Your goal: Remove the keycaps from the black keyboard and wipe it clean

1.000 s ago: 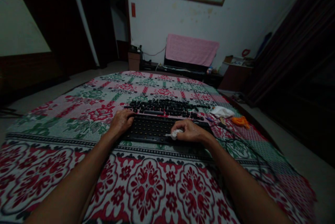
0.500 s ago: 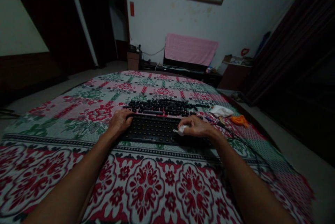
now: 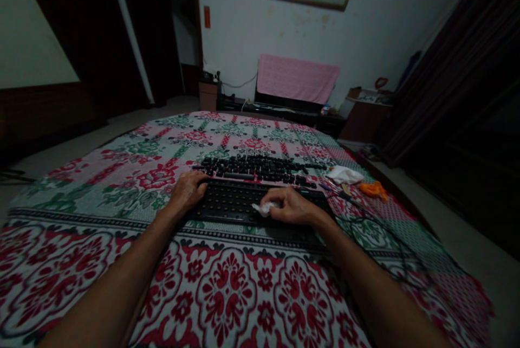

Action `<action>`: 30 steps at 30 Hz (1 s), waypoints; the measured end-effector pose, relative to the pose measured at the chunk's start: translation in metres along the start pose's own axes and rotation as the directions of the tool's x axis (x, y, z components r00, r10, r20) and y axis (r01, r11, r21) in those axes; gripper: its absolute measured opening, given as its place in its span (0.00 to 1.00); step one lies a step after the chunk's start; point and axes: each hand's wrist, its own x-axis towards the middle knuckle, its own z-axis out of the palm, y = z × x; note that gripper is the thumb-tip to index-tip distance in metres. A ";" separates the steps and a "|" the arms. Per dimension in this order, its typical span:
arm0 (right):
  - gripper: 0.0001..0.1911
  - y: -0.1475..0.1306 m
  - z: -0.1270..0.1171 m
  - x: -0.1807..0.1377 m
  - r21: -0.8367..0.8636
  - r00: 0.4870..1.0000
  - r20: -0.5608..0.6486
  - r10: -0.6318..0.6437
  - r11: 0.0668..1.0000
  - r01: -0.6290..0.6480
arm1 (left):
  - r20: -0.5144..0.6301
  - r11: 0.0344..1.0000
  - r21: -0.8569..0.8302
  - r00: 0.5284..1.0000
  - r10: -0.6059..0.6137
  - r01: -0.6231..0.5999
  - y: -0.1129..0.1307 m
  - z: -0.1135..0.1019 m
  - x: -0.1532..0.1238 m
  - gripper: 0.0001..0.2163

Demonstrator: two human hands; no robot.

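Note:
A black keyboard base (image 3: 231, 201) with its keycaps taken off lies on a floral bedspread (image 3: 227, 288). My left hand (image 3: 186, 189) grips its left end, fingers curled over the edge. My right hand (image 3: 289, 205) is closed on a small white wad of cloth or tissue (image 3: 263, 208) and presses it on the middle of the keyboard. Just beyond the keyboard, the loose black keycaps (image 3: 255, 166) are laid out in rows on the spread.
A white cloth (image 3: 344, 174) and an orange object (image 3: 374, 189) lie to the right of the keycaps. A black cable (image 3: 377, 234) curls over the spread at the right. Across the room stand a low cabinet under a pink towel (image 3: 297, 78) and a doorway at left.
My right hand with the white wad slid right along the keyboard, then back left toward the middle. My left hand kept its hold on the left end.

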 end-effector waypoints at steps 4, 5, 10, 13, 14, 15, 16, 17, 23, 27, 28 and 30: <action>0.15 -0.007 0.027 0.012 -0.102 0.982 -0.069 -0.178 0.980 0.170 | 0.006 1.000 -0.002 1.000 0.009 -0.009 0.001 -0.001 0.000 0.16; 0.16 -0.007 0.033 0.014 -0.127 0.976 -0.072 -0.207 0.972 0.197 | 0.003 1.000 -0.002 1.000 0.005 -0.005 0.001 -0.001 0.000 0.16; 0.18 -0.005 0.042 0.014 -0.223 0.958 -0.032 -0.285 0.936 0.272 | 0.000 1.000 0.001 1.000 0.006 -0.006 0.003 -0.003 0.000 0.16; 0.17 -0.006 0.038 0.012 -0.270 0.965 -0.031 -0.259 0.932 0.241 | 0.002 1.000 0.001 1.000 0.011 -0.011 0.003 -0.002 0.000 0.16; 0.16 -0.006 0.036 0.011 -0.278 0.969 -0.034 -0.244 0.934 0.225 | 0.002 1.000 0.000 1.000 0.009 -0.009 0.002 -0.002 0.000 0.16; 0.15 -0.006 0.034 0.009 -0.279 0.973 -0.036 -0.227 0.937 0.209 | 0.001 1.000 -0.003 1.000 0.007 -0.007 0.002 -0.002 0.000 0.16; 0.14 -0.007 0.031 0.008 -0.272 0.977 -0.033 -0.210 0.943 0.193 | 0.001 1.000 -0.007 1.000 0.007 -0.007 0.001 -0.001 0.000 0.16; 0.13 -0.007 0.027 0.006 -0.261 0.982 -0.022 -0.189 0.949 0.177 | 0.002 1.000 -0.011 1.000 0.007 -0.007 0.001 -0.001 0.000 0.16; 0.08 -0.003 0.003 -0.002 -0.155 0.999 0.050 -0.018 0.988 0.026 | -0.017 1.000 -0.008 1.000 0.000 0.000 0.001 -0.001 0.000 0.16; 0.12 0.001 0.003 0.009 -0.160 0.984 -0.178 -0.022 0.987 -0.007 | -0.011 1.000 -0.017 1.000 0.005 -0.006 0.001 0.001 0.000 0.15; 0.14 0.001 0.007 0.015 -0.182 0.976 -0.213 -0.039 0.983 -0.001 | -0.009 1.000 -0.023 1.000 0.002 -0.002 0.001 0.002 0.000 0.15; 0.16 0.000 0.015 0.029 -0.229 0.971 -0.218 -0.097 0.972 0.045 | -0.003 0.999 -0.045 1.000 -0.015 0.015 -0.001 0.003 0.001 0.15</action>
